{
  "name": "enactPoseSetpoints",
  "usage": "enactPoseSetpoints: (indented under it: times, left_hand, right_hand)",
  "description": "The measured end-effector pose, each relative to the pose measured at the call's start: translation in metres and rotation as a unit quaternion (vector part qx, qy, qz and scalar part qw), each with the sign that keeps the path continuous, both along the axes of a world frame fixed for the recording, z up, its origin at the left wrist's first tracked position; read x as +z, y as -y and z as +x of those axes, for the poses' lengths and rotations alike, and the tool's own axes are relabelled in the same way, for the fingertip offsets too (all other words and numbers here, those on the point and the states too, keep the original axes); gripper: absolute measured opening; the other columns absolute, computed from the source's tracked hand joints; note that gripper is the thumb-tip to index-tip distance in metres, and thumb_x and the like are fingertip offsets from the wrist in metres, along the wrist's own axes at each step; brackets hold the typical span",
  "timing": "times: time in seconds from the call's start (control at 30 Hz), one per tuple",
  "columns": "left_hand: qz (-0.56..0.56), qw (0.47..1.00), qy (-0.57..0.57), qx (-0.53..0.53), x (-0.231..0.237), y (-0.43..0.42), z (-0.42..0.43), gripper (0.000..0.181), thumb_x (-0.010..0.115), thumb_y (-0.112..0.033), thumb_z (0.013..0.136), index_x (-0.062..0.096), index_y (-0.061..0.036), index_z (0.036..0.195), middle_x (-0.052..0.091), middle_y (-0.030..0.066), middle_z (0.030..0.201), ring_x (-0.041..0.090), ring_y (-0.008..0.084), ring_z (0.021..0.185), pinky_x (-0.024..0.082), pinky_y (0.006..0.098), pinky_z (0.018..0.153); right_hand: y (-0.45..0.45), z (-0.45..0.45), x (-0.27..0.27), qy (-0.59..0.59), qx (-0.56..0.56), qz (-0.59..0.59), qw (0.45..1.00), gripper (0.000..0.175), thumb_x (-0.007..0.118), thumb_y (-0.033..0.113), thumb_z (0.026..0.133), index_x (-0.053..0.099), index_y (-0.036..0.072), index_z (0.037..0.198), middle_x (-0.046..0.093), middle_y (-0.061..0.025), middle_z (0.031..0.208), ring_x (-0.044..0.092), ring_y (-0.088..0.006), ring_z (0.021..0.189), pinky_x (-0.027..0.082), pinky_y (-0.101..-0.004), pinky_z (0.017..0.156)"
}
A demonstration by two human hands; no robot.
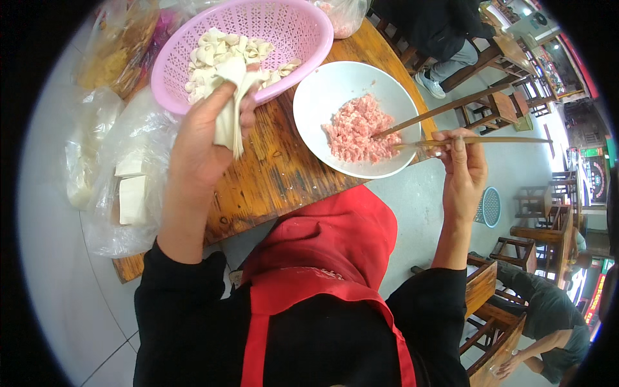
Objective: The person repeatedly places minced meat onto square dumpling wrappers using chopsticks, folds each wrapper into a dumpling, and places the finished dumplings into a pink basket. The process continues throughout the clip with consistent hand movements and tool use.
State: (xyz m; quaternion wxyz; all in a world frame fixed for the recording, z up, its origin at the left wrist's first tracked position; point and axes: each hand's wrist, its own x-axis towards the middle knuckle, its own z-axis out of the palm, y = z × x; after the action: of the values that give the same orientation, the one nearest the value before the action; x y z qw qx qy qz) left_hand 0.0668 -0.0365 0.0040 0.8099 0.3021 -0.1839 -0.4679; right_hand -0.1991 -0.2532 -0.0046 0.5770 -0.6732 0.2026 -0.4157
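Observation:
My left hand (200, 135) grips a stack of thin dough wrappers (226, 121), held upright beside the near rim of a pink plastic basket (169, 92). Folded wontons (213, 51) lie in that basket. Between the fingers and thumb of my right hand (462, 162) is a thin bamboo stick (508, 140), its tip at the edge of the raw minced meat (358, 123). The meat sits in a white bowl (309, 92). A second wooden stick (449, 106) stands slanted in the meat and leans over the bowl's right rim, apart from my hand.
Under the bowl and basket is a wooden table (261, 179). More wrapper stacks (133, 198) lie in a clear plastic bag on the left. A bag of pinkish filling (341, 22) stands behind. Right: stools (498, 109), a blue bin (488, 208), a seated person (435, 43) and another person (551, 309).

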Motion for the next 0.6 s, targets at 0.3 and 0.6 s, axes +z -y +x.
enactPoseSetpoints:
  times: [0.3, 0.6]
  left_hand:
    - [0.206, 0.975, 0.087, -0.004, 0.012, -0.018, -0.039, 0.041, 0.042, -0.02, 0.097, 0.041, 0.0049, 0.13, 0.057, 0.0188, 0.114, 0.059, 0.0164, 0.086, 0.052, 0.0277, 0.073]
    - [0.202, 0.963, 0.025, -0.178, -0.013, -0.024, -0.082, 0.037, 0.044, -0.018, 0.097, 0.047, 0.0058, 0.125, 0.06, 0.0157, 0.112, 0.063, 0.0223, 0.096, 0.051, 0.0304, 0.083]
  right_hand:
    - [-0.008, 0.008, -0.005, -0.034, -0.007, -0.078, 0.996, 0.018, 0.05, 0.018, 0.097, 0.053, 0.0, 0.101, 0.066, -0.012, 0.091, 0.059, -0.0113, 0.074, 0.048, -0.0239, 0.068]
    - [-0.012, 0.015, -0.019, -0.03, -0.031, -0.049, 0.998, 0.015, 0.049, 0.016, 0.097, 0.052, 0.002, 0.101, 0.066, -0.0114, 0.091, 0.053, -0.0081, 0.067, 0.044, -0.0212, 0.057]
